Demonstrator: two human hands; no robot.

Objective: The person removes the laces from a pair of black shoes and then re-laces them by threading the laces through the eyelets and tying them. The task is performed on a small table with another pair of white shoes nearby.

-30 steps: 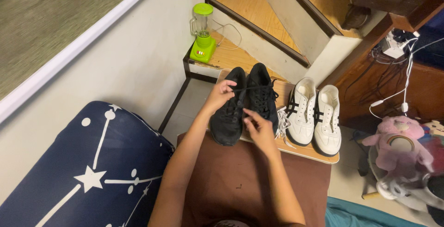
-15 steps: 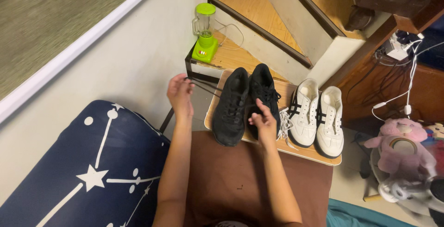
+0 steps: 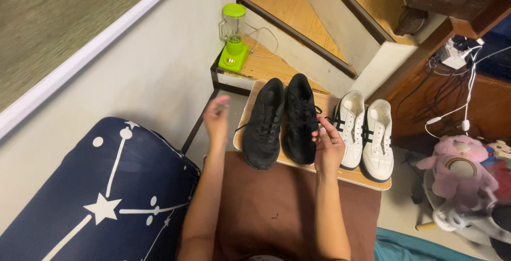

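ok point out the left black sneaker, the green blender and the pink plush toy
left black lace-up sneaker (image 3: 263, 130): head view, on its laced middle
small lime-green plastic blender (image 3: 233, 37): head view, on its clear jug
pink plush toy with rainbow belly (image 3: 459, 165): head view, on its belly

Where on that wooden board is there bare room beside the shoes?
The wooden board is crowded: black shoes and white shoes fill it. Bare strips: its near edge and far-left corner. The brown surface between the arms is free.
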